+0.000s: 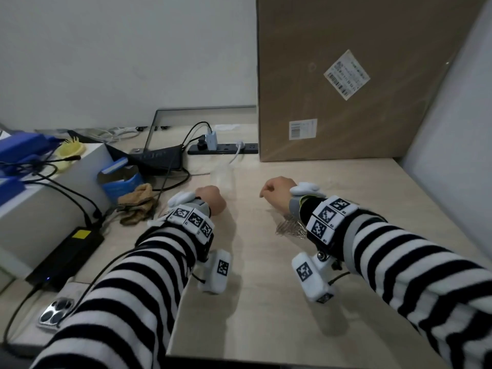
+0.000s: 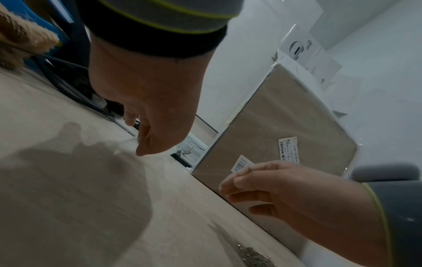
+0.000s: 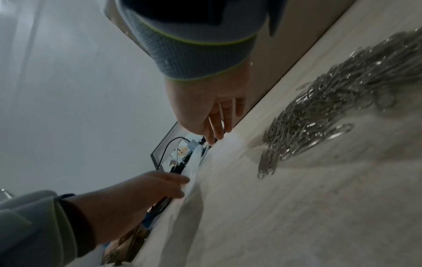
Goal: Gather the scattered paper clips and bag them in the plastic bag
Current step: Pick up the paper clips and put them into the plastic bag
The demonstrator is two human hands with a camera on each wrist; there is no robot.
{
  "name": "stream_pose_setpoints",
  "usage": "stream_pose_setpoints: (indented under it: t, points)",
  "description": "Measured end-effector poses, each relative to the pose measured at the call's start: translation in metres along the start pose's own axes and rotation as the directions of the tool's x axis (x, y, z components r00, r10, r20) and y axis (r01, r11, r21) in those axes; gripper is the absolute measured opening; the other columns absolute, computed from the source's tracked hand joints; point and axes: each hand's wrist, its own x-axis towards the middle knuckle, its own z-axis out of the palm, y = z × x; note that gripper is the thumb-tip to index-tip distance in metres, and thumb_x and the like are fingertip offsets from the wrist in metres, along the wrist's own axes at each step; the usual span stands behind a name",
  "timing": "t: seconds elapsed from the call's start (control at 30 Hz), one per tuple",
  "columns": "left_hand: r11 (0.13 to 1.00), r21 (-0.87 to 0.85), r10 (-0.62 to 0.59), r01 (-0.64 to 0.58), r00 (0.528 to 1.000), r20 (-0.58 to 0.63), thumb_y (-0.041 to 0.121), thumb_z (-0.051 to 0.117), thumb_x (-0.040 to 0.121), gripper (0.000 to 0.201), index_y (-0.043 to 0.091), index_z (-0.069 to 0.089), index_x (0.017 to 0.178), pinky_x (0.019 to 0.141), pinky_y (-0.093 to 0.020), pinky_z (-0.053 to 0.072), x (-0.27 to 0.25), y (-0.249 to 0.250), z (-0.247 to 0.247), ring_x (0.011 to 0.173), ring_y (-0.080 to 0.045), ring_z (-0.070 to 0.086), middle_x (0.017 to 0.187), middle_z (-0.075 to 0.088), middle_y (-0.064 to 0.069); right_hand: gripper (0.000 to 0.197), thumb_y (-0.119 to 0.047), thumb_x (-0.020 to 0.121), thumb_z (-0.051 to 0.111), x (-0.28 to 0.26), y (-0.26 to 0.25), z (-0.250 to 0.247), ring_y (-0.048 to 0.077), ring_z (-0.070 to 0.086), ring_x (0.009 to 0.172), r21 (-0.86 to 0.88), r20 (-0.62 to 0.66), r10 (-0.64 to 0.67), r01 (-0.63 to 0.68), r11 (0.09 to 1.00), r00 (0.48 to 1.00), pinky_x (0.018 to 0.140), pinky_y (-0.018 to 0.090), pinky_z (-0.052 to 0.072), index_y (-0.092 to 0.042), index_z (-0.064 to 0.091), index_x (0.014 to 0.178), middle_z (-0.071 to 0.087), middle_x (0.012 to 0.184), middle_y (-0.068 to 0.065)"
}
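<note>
A clear plastic bag (image 1: 222, 175) lies flat on the pale wooden desk (image 1: 253, 302), just ahead of both hands. My left hand (image 1: 213, 198) is at the bag's near edge; in the right wrist view its thumb and fingers (image 3: 181, 180) pinch that edge of the bag (image 3: 196, 159). My right hand (image 1: 266, 194) hovers to the bag's right with relaxed fingers (image 3: 215, 133) pointing down, holding nothing. A heap of silver paper clips (image 1: 290, 227) lies on the desk under my right wrist, also seen as the clip pile (image 3: 331, 112).
A tall cardboard box (image 1: 346, 89) stands at the back right beside a black power strip (image 1: 223, 148). To the left are brown knitted gloves (image 1: 138, 206), a blue carton (image 1: 122, 179), a white box (image 1: 40, 203), a black adapter (image 1: 66, 257), cables and a phone (image 1: 56, 312).
</note>
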Motion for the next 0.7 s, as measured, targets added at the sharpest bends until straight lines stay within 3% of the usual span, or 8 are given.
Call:
stream_pose_setpoints:
  t: [0.1, 0.23, 0.3, 0.33, 0.4, 0.47, 0.6, 0.7]
  points:
    - [0.979, -0.179, 0.084, -0.102, 0.991, -0.105, 0.01, 0.047, 0.089, 0.035, 0.011, 0.062, 0.121, 0.105, -0.035, 0.039, -0.001, 0.013, -0.002, 0.123, -0.029, 0.053, 0.128, 0.06, -0.008, 0.025, -0.027, 0.088, 0.052, 0.006, 0.001, 0.005, 0.026, 0.065, 0.093, 0.091, -0.039, 0.01, -0.007, 0.996, 0.999, 0.085, 0.035, 0.053, -0.012, 0.071, 0.095, 0.072, 0.101, 0.007]
    - [0.834, -0.437, 0.244, -0.336, 0.936, -0.254, 0.012, 0.057, 0.084, 0.019, 0.011, 0.071, 0.096, 0.081, -0.03, 0.05, -0.012, 0.039, -0.007, 0.092, -0.021, 0.064, 0.1, 0.072, -0.007, 0.025, -0.039, 0.086, 0.059, 0.008, -0.003, -0.002, 0.025, 0.068, 0.085, 0.443, -0.096, 0.104, -0.051, 0.895, 0.99, 0.081, 0.034, 0.053, -0.016, 0.06, 0.077, 0.072, 0.091, 0.007]
    - [0.771, -0.513, 0.253, -0.378, 0.921, -0.297, 0.01, 0.06, 0.081, 0.01, 0.011, 0.068, 0.088, 0.074, -0.032, 0.05, -0.024, 0.052, -0.008, 0.083, -0.022, 0.062, 0.091, 0.071, -0.009, 0.022, -0.029, 0.088, 0.06, 0.001, -0.008, -0.01, 0.023, 0.067, 0.077, 0.58, -0.091, 0.118, -0.043, 0.814, 0.989, 0.071, 0.028, 0.053, -0.016, 0.054, 0.071, 0.068, 0.079, 0.005]
    - [0.748, -0.537, 0.244, -0.389, 0.915, -0.323, 0.008, 0.061, 0.08, 0.008, 0.013, 0.063, 0.085, 0.072, -0.033, 0.051, -0.029, 0.057, -0.008, 0.08, -0.024, 0.062, 0.087, 0.069, -0.009, 0.02, -0.021, 0.088, 0.06, -0.003, -0.009, -0.014, 0.023, 0.067, 0.074, 0.599, -0.11, 0.111, -0.023, 0.801, 0.988, 0.073, 0.029, 0.055, -0.015, 0.055, 0.069, 0.067, 0.073, 0.004]
    - [0.723, -0.567, 0.202, -0.394, 0.906, -0.372, 0.004, 0.058, 0.077, 0.016, 0.017, 0.053, 0.085, 0.066, -0.031, 0.049, -0.038, 0.063, -0.008, 0.074, -0.024, 0.06, 0.077, 0.065, -0.006, 0.017, -0.014, 0.085, 0.06, -0.014, -0.004, -0.024, 0.02, 0.068, 0.068, 0.511, -0.156, 0.096, -0.003, 0.86, 0.983, 0.08, 0.032, 0.057, -0.013, 0.059, 0.068, 0.069, 0.069, 0.005]
    - [0.689, -0.601, 0.181, -0.405, 0.899, -0.398, 0.002, 0.055, 0.077, 0.02, 0.017, 0.05, 0.088, 0.058, -0.028, 0.044, -0.051, 0.064, -0.01, 0.065, -0.018, 0.056, 0.07, 0.062, -0.005, 0.013, -0.016, 0.084, 0.061, -0.028, 0.007, -0.034, 0.015, 0.067, 0.065, 0.391, -0.178, 0.087, -0.011, 0.92, 0.98, 0.075, 0.029, 0.056, -0.013, 0.062, 0.071, 0.07, 0.069, 0.003]
    - [0.604, -0.636, 0.378, -0.479, 0.876, -0.301, 0.005, 0.063, 0.081, 0.011, 0.015, 0.063, 0.084, 0.054, -0.022, 0.041, -0.077, 0.069, -0.018, 0.059, -0.015, 0.055, 0.065, 0.064, -0.005, 0.014, -0.025, 0.08, 0.071, -0.055, 0.036, -0.05, 0.014, 0.068, 0.067, 0.337, -0.107, 0.06, -0.02, 0.941, 0.993, 0.073, 0.028, 0.055, -0.016, 0.066, 0.07, 0.07, 0.063, -0.004]
    - [0.648, -0.551, 0.439, -0.526, 0.849, -0.294, 0.012, 0.066, 0.083, 0.003, 0.01, 0.068, 0.083, 0.058, -0.021, 0.044, -0.096, 0.077, -0.02, 0.059, -0.012, 0.056, 0.062, 0.062, 0.001, 0.019, -0.029, 0.08, 0.073, -0.079, 0.054, -0.056, 0.014, 0.064, 0.07, 0.388, -0.027, 0.012, -0.001, 0.922, 1.0, 0.075, 0.026, 0.053, -0.012, 0.067, 0.075, 0.07, 0.074, 0.0]
